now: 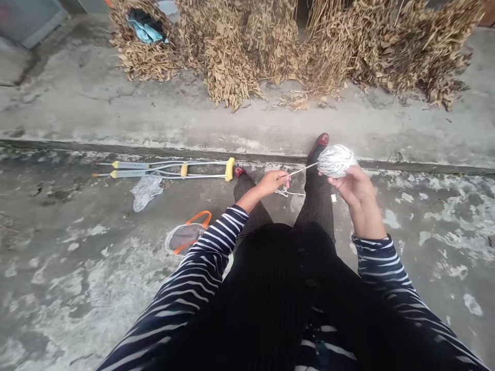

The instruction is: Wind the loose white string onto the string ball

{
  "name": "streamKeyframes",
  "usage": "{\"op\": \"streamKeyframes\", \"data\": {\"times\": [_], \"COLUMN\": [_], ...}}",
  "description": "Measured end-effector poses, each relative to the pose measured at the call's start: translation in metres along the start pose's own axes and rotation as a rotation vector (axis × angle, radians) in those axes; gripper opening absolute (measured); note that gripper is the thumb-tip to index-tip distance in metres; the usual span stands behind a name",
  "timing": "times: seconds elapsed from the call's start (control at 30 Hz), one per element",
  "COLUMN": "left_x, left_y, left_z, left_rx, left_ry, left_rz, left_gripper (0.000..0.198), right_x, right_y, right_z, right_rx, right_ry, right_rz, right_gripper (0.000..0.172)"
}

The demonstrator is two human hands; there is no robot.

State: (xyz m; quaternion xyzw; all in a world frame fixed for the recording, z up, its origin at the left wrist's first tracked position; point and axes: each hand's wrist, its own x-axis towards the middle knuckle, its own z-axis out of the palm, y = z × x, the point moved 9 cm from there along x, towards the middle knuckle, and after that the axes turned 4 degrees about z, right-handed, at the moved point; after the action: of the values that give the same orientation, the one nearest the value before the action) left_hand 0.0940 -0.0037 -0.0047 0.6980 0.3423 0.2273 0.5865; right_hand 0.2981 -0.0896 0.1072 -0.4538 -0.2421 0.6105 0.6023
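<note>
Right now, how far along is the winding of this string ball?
Done: the ball in the right hand is already thick with wound string. In hand: the left hand pinches the taut strand feeding it. Left: a small loose tangle under that hand, not yet wound.

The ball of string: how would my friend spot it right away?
Start at the heaps of dry brown leafy stalks, then come down past the grey concrete ledge to the person's right hand. It holds up the round white ball of string, the only wound thing here, one strand running to the left hand.
</note>
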Motion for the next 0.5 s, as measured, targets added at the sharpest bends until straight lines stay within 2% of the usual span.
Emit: {"op": "streamKeyframes", "data": {"times": [0.1,0.23,0.37,0.5], "left_x": [0.002,0.013,0.035,0.056], "left_y": [0.006,0.025,0.029,0.017], "left_z": [-0.003,-0.005,-0.004,-0.013], "left_rx": [-0.162,-0.29,-0.263,-0.145], "left_ry": [-0.054,-0.156,-0.222,-0.167], "left_rz": [-0.06,-0.095,-0.141,-0.162], "left_gripper": [0.035,0.04,0.039,0.036], "right_x": [0.024,0.058,0.084,0.092], "right_y": [0.003,0.006,-0.001,-0.013], "right_z": [-0.022,-0.041,-0.051,-0.059], "right_rx": [0.079,0.156,0.251,0.271], "right_ry": [0.064,0.087,0.075,0.045], "right_rz": [-0.003,0.022,0.019,0.0], "right_gripper": [0.074,0.063,0.059,0.061]}}
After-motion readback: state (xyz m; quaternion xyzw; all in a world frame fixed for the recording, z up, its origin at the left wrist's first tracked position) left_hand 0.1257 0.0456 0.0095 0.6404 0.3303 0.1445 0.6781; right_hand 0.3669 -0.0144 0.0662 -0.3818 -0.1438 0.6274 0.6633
